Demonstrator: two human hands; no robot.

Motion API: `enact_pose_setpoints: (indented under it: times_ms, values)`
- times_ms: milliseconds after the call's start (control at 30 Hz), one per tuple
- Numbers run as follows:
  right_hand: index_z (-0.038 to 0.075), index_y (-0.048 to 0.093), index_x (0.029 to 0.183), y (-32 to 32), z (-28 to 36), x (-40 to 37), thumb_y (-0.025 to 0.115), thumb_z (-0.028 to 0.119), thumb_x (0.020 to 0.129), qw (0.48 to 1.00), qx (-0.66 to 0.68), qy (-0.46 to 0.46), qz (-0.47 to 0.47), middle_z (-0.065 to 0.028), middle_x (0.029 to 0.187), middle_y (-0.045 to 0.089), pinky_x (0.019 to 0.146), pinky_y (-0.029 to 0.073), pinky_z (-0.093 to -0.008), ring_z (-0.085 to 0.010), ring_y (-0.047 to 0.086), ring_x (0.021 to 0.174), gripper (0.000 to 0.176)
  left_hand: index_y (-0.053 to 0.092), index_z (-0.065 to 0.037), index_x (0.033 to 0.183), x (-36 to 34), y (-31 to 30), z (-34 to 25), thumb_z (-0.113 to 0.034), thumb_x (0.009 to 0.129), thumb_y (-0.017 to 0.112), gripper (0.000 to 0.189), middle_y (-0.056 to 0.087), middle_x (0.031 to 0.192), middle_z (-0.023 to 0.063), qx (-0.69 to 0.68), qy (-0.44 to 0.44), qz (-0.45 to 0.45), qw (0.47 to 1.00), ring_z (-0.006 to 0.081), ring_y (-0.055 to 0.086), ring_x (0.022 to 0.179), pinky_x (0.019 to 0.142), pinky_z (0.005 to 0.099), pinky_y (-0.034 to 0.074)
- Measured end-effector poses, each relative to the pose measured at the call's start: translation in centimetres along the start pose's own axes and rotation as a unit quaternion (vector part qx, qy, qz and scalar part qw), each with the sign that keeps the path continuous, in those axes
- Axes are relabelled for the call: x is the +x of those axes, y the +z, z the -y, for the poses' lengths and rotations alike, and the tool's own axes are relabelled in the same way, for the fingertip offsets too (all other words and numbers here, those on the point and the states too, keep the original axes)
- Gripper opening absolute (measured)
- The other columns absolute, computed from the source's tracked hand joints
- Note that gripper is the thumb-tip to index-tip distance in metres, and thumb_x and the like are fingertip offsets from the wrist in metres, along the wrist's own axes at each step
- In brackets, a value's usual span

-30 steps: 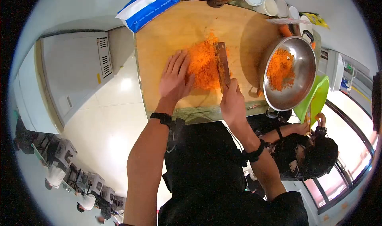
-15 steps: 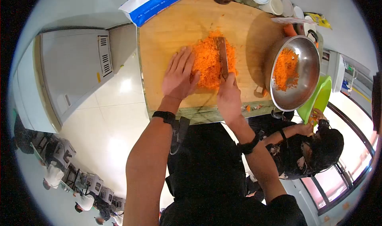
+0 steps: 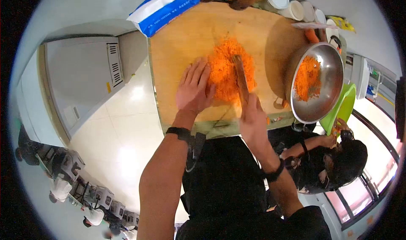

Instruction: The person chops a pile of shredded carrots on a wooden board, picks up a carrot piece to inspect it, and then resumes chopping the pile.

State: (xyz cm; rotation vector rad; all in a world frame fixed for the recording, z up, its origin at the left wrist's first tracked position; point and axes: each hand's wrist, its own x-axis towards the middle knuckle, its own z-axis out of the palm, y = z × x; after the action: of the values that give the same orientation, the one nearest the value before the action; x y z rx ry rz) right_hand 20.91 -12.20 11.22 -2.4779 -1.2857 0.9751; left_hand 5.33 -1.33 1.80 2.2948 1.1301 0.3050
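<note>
A pile of finely chopped carrot [image 3: 223,75] lies in the middle of the wooden cutting board [image 3: 177,41]. My right hand [image 3: 253,117] grips the handle of a cleaver [image 3: 241,77], whose blade is seen nearly edge-on over the right side of the pile. Flat on the board, my left hand [image 3: 194,85] has its fingers stretched out and rests against the pile's left edge. To the right, a steel bowl [image 3: 330,92] stands tilted with more chopped carrot [image 3: 307,77] inside.
A blue-and-white tissue pack [image 3: 167,12] lies at the board's far left corner. Jars and white tubs [image 3: 294,10] line the back. At right, a person [image 3: 338,159] holds something orange over a green basin [image 3: 340,107]. A white appliance [image 3: 80,79] stands left.
My right hand has drawn slightly toward me and to the right, with the cleaver now more slanted. My left hand stays against the pile. The whole view has shifted a little downward.
</note>
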Motion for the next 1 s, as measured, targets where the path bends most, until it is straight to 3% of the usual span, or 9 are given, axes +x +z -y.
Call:
enact_pose_setpoints:
  times_ms: [67, 200, 267, 367, 467, 733, 800, 900, 1000]
  values:
    - [0.003, 0.039, 0.115, -0.2, -0.3, -1.5, 0.053, -0.004, 0.082, 0.999, 0.008, -0.032, -0.008, -0.0290, 0.108, 0.055, 0.069, 0.050, -0.0622, -0.0556, 0.059, 0.086, 0.036, 0.046, -0.004, 0.142, 0.1, 0.1, 0.3, -0.024, 0.088, 0.066, 0.060, 0.039, 0.156, 0.0108, -0.005, 0.002, -0.008, 1.000, 0.0306, 0.035, 0.145, 0.121, 0.0473, 0.028]
    - [0.003, 0.040, 0.116, 2.4, -0.7, 1.3, 0.054, -0.003, 0.082, 1.000, 0.000, -0.009, -0.021, -0.0290, 0.106, 0.055, 0.068, 0.050, -0.0612, -0.0549, 0.060, 0.085, 0.037, 0.047, -0.003, 0.141, 0.0, 0.0, -0.1, -0.023, 0.087, 0.066, 0.060, 0.041, 0.154, 0.0114, -0.014, 0.001, -0.016, 1.000, 0.0317, 0.035, 0.145, 0.121, 0.0470, 0.028]
    - [0.003, 0.038, 0.114, 1.3, -0.3, 1.2, 0.050, 0.002, 0.094, 1.000, 0.008, -0.019, -0.010, -0.0323, 0.104, 0.056, 0.069, 0.045, -0.0627, -0.0573, 0.056, 0.089, 0.023, 0.047, -0.003, 0.141, -0.1, 0.2, 0.2, -0.023, 0.087, 0.066, 0.061, 0.041, 0.154, 0.0115, -0.014, 0.001, -0.020, 1.000, 0.0315, 0.036, 0.145, 0.121, 0.0467, 0.029]
    - [0.003, 0.037, 0.111, -0.5, -0.5, -0.3, 0.049, 0.002, 0.094, 0.998, 0.019, -0.058, -0.030, -0.0337, 0.101, 0.056, 0.069, 0.044, -0.0639, -0.0586, 0.055, 0.086, 0.021, 0.048, -0.003, 0.141, 0.4, 0.2, 0.0, -0.023, 0.086, 0.067, 0.061, 0.042, 0.153, 0.0119, -0.014, 0.008, -0.027, 0.999, 0.0315, 0.036, 0.144, 0.120, 0.0463, 0.029]
    - [0.002, 0.039, 0.111, 1.4, -1.4, 0.9, 0.049, 0.002, 0.094, 1.000, 0.010, 0.007, -0.017, -0.0337, 0.098, 0.056, 0.068, 0.044, -0.0628, -0.0580, 0.055, 0.087, 0.020, 0.049, -0.003, 0.139, 0.0, 0.0, 0.1, -0.022, 0.085, 0.067, 0.060, 0.043, 0.152, 0.0122, -0.014, 0.007, -0.020, 1.000, 0.0317, 0.037, 0.144, 0.120, 0.0467, 0.030]
    - [0.000, 0.041, 0.112, -0.5, -1.9, 0.3, 0.050, 0.006, 0.098, 0.999, 0.014, -0.032, -0.023, -0.0357, 0.098, 0.056, 0.068, 0.043, -0.0617, -0.0583, 0.054, 0.087, 0.018, 0.051, -0.002, 0.138, 0.3, -0.1, 0.1, -0.022, 0.085, 0.067, 0.058, 0.044, 0.152, 0.0125, -0.022, 0.009, -0.023, 0.999, 0.0317, 0.038, 0.143, 0.120, 0.0470, 0.030]
    - [0.003, 0.041, 0.114, 1.4, -3.2, 1.4, 0.055, 0.001, 0.090, 0.999, 0.007, 0.028, -0.021, -0.0306, 0.104, 0.057, 0.070, 0.049, -0.0614, -0.0556, 0.059, 0.087, 0.027, 0.050, -0.002, 0.138, 0.1, 0.4, 0.1, -0.022, 0.086, 0.067, 0.058, 0.043, 0.152, 0.0122, -0.026, 0.008, -0.028, 0.999, 0.0318, 0.037, 0.144, 0.120, 0.0468, 0.029]
    - [0.004, 0.041, 0.112, -0.5, -2.7, 1.5, 0.055, 0.001, 0.091, 0.999, -0.004, -0.035, -0.014, -0.0308, 0.104, 0.057, 0.069, 0.049, -0.0617, -0.0554, 0.059, 0.089, 0.026, 0.050, -0.002, 0.138, 0.1, 0.0, 0.0, -0.022, 0.086, 0.066, 0.058, 0.041, 0.154, 0.0117, -0.030, 0.003, -0.008, 1.000, 0.0317, 0.036, 0.144, 0.121, 0.0473, 0.028]
    - [0.005, 0.040, 0.114, -2.1, -2.0, 0.1, 0.055, 0.002, 0.091, 1.000, -0.023, -0.006, -0.011, -0.0310, 0.103, 0.057, 0.071, 0.049, -0.0626, -0.0550, 0.060, 0.091, 0.027, 0.049, -0.003, 0.138, 0.1, 0.1, 0.0, -0.022, 0.086, 0.067, 0.058, 0.040, 0.155, 0.0114, -0.020, 0.002, -0.007, 1.000, 0.0317, 0.035, 0.145, 0.121, 0.0469, 0.027]
